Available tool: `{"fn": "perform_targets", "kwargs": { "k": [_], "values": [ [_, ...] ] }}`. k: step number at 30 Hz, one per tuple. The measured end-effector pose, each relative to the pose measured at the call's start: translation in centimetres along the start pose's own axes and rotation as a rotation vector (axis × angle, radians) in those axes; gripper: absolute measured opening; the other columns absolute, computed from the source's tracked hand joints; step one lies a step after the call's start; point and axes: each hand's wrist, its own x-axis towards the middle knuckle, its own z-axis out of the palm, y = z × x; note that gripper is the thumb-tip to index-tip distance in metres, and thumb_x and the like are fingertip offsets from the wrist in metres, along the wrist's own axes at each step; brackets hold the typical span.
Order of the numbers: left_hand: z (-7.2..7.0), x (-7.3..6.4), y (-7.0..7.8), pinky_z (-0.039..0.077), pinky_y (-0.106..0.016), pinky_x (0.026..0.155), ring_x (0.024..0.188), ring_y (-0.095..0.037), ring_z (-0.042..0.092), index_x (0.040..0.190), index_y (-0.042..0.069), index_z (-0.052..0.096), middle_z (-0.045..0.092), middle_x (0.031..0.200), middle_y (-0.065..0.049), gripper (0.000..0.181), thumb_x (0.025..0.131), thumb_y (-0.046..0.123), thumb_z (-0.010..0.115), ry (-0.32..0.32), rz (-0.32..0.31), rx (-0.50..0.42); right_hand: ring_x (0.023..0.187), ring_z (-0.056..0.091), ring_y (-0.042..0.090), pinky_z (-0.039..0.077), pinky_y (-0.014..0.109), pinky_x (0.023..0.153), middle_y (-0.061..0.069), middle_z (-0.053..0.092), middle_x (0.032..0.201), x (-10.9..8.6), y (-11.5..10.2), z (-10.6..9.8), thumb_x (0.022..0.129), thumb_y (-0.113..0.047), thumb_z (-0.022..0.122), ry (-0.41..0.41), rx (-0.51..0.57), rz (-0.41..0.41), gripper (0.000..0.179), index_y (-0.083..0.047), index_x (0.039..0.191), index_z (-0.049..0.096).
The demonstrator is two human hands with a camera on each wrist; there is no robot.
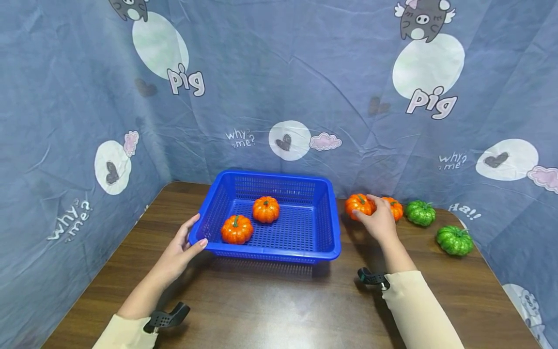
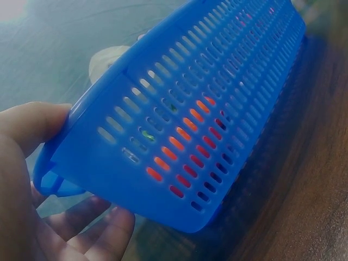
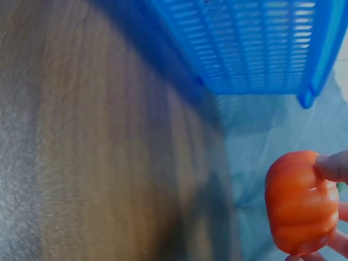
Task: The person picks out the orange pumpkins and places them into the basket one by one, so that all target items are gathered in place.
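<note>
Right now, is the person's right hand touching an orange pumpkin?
Touching. The right wrist view shows the right hand holding the orange pumpkin, its thumb directly against the surface.

One blue plastic basket (image 1: 270,252), clock centre. Four orange pumpkins (image 1: 237,230): two inside basket, two outside toward 3 o'clock. Two green pumpkins (image 1: 420,213), farther out, 3 o'clock. Six pumpkins in all. One left hand (image 1: 180,249), between 8 and 9; one right hand (image 1: 378,220), 3. One wooden table (image 1: 270,310).
</note>
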Motion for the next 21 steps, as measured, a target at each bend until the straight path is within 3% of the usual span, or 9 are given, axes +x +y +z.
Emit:
{"fn": "perform_targets", "kwargs": {
  "k": [6, 13, 21],
  "values": [
    [0.1, 0.1, 0.0, 0.038, -0.035, 0.103, 0.138, -0.05, 0.037, 0.16, 0.01, 0.013, 0.022, 0.158, -0.03, 0.072, 0.103, 0.019, 0.056, -0.002, -0.001, -0.002, 0.124, 0.047, 0.046, 0.038, 0.058, 0.106, 0.028, 0.046, 0.136, -0.8, -1.0, -1.2, 0.085, -0.02, 0.079, 0.007, -0.005, -0.033, 0.064, 0.003, 0.138, 0.054],
    [0.1, 0.0, -0.1, 0.04, -0.016, 0.098, 0.138, -0.05, 0.036, 0.16, 0.01, 0.013, 0.021, 0.158, -0.03, 0.072, 0.103, 0.019, 0.056, -0.002, 0.004, -0.021, 0.124, 0.047, 0.045, 0.039, 0.058, 0.105, 0.026, 0.047, 0.136, -1.5, -2.3, -2.2, 0.083, -0.02, 0.08, 0.028, 0.008, -0.083, 0.062, 0.003, 0.136, 0.056],
    [0.0, 0.1, -0.2, 0.04, -0.011, 0.095, 0.138, -0.051, 0.036, 0.16, 0.008, 0.013, 0.021, 0.158, -0.031, 0.071, 0.103, 0.017, 0.055, -0.007, 0.013, -0.037, 0.124, 0.048, 0.044, 0.04, 0.058, 0.104, 0.025, 0.048, 0.136, -2.6, -3.9, -3.4, 0.083, -0.018, 0.079, 0.038, 0.012, -0.111, 0.061, 0.002, 0.136, 0.057]
  ]
}}
